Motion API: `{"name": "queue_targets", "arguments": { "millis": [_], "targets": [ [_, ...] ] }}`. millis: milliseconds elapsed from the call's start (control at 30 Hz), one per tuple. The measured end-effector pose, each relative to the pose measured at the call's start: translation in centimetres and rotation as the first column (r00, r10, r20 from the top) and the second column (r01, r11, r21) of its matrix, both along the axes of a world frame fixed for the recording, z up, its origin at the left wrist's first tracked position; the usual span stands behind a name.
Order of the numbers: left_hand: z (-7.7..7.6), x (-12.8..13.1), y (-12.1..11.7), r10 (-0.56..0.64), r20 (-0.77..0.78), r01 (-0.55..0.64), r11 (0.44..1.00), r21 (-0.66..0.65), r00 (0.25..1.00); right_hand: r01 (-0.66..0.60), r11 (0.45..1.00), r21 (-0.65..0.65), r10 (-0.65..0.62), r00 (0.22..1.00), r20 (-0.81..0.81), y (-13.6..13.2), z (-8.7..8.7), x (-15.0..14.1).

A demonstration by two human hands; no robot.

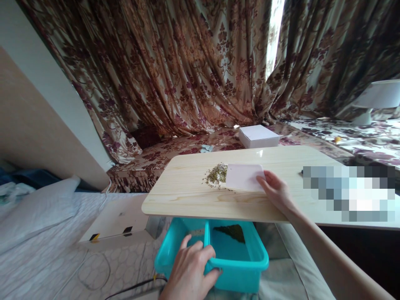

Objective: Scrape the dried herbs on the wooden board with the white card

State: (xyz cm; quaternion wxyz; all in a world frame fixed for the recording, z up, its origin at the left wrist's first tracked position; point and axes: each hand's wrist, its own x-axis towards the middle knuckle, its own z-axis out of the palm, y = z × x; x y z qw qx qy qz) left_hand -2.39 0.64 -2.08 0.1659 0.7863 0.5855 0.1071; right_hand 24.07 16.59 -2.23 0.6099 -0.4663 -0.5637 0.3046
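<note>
My right hand [275,188] pinches the right end of a flat white card [245,177] above the wooden tabletop. The card's left edge meets a loose pile of small green and pale beans or grains [218,173], and a few lie scattered around it. My left hand [192,266] is closed over the near rim of a turquoise two-part tub [240,264], at the divider. In the tub's right compartment lies a heap of green grains [234,232]. The left compartment shows a little pale material, partly hidden by my fingers.
The light wooden tabletop [181,200] overhangs the tub's far side. A white box [259,135] stands behind it. A flat white carton [121,218] lies on the bed at left, near a dark cable [137,285]. A white lamp [375,96] is at far right.
</note>
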Motion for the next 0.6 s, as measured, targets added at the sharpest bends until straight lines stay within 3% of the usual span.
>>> {"name": "queue_targets", "arguments": {
  "millis": [233,600],
  "targets": [
    [0.3,0.0,-0.1,0.004,-0.008,-0.004,1.000,0.002,1.000,-0.034,0.999,-0.027,0.034,0.999,-0.008,-0.4,0.5,-0.3],
    [0.1,0.0,0.1,0.007,0.009,-0.007,1.000,0.016,1.000,0.139,0.985,-0.100,-0.140,0.990,-0.002,-2.2,0.2,1.5]
  ]
}}
